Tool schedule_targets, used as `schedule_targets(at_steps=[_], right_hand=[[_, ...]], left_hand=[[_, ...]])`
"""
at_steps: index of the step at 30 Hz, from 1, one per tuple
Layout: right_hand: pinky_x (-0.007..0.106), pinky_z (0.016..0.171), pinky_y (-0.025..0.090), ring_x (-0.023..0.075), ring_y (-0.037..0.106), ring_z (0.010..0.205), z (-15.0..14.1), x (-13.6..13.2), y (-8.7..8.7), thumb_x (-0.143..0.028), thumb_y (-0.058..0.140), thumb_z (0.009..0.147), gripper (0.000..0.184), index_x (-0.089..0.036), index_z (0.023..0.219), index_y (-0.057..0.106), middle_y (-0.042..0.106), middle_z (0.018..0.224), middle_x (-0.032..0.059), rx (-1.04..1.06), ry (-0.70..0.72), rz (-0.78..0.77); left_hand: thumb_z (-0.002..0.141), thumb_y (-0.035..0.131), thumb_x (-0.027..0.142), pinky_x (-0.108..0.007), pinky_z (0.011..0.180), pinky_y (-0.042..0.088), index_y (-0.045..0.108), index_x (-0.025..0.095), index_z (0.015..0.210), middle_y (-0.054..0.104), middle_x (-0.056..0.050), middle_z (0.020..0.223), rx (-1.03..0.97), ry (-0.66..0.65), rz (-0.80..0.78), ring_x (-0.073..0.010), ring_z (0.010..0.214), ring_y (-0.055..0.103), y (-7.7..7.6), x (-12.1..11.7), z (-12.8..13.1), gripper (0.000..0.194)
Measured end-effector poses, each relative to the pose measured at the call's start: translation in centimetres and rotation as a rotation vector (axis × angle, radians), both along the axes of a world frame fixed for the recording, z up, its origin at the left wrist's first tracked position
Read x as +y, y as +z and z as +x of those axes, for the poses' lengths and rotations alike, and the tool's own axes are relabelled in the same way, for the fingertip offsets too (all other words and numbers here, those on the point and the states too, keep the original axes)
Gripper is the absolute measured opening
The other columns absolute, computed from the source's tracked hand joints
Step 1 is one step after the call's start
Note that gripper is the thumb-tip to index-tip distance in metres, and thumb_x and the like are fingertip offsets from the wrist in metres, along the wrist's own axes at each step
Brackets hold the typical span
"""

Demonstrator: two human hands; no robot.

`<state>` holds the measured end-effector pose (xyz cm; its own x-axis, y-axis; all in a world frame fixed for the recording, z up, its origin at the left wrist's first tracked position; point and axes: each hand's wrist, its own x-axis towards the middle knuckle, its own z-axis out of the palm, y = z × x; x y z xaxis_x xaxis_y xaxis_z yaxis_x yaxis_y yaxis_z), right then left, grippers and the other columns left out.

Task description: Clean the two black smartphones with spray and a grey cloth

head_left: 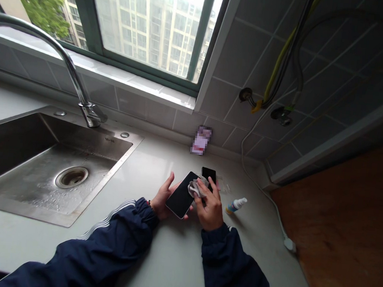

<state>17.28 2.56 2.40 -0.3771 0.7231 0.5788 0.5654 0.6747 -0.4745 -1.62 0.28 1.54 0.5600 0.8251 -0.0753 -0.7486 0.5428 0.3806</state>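
Note:
My left hand (163, 200) grips a small tablet (180, 199) with a dark screen from its left side and underneath, holding it tilted above the counter. In my right hand (210, 206) is a light grey cloth (194, 188), pressed by the fingers onto the tablet's upper right part. Behind that hand lies a black phone (208, 173), partly hidden by the fingers and cloth. A small spray bottle (235, 206) with a white top stands just right of my right hand. Some clear plastic (223, 185) lies between the phone and the bottle.
Left on the pale counter (132, 169) is a steel sink (42, 166) with a curved faucet (67, 61). A pixelated phone-like object (201, 141) leans on the tiled wall. A white cable (258, 183) runs down to a plug (290, 245) near the wooden panel (345, 219).

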Motion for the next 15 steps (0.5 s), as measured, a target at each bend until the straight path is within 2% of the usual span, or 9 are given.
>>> schedule_targets(at_steps=[2,4,7,11,15], right_hand=[[0.059,0.120,0.027,0.0305,0.026,0.151,-0.1,-0.3,0.1,-0.030,0.051,0.099,0.040,-0.026,0.137,0.062,0.059,0.143,0.0032,-0.113,0.025,-0.010],[0.063,0.119,0.022,0.0315,0.019,0.153,-0.3,-0.7,0.3,-0.032,0.049,0.101,0.041,-0.026,0.139,0.059,0.055,0.146,0.0031,-0.201,0.068,-0.038],[0.065,0.119,0.019,0.0307,0.017,0.153,-0.8,-1.7,0.6,-0.031,0.047,0.101,0.041,-0.026,0.140,0.057,0.054,0.147,0.0046,-0.288,0.192,-0.063],[0.062,0.121,0.016,0.0292,0.019,0.153,-1.5,-3.1,1.1,-0.028,0.049,0.099,0.038,-0.023,0.134,0.062,0.057,0.144,0.0041,-0.341,0.388,-0.047],[0.060,0.124,0.009,0.0283,0.017,0.153,-1.8,-3.5,1.3,-0.028,0.049,0.099,0.036,-0.023,0.131,0.065,0.057,0.144,0.0009,-0.358,0.460,-0.033]], left_hand=[[0.092,0.037,0.071,-0.046,0.056,0.060,0.041,0.021,0.148,0.072,-0.018,0.105,-0.001,0.021,-0.002,-0.0322,0.075,0.073,-0.2,0.1,-0.1,0.075],[0.092,0.038,0.070,-0.044,0.057,0.059,0.043,0.020,0.147,0.072,-0.018,0.105,0.010,0.043,-0.017,-0.0308,0.074,0.073,-0.3,0.2,-0.2,0.075],[0.093,0.039,0.069,-0.036,0.057,0.057,0.047,0.015,0.144,0.073,-0.017,0.101,0.010,0.105,-0.047,-0.0262,0.069,0.072,-0.3,0.4,-0.2,0.075],[0.094,0.035,0.070,-0.028,0.046,0.050,0.052,0.010,0.140,0.074,-0.016,0.091,0.019,0.149,-0.107,-0.0196,0.053,0.066,0.1,0.5,-0.3,0.077],[0.093,0.032,0.071,-0.025,0.039,0.043,0.053,0.009,0.139,0.074,-0.016,0.088,0.013,0.131,-0.131,-0.0163,0.044,0.060,0.3,0.5,-0.5,0.080]])
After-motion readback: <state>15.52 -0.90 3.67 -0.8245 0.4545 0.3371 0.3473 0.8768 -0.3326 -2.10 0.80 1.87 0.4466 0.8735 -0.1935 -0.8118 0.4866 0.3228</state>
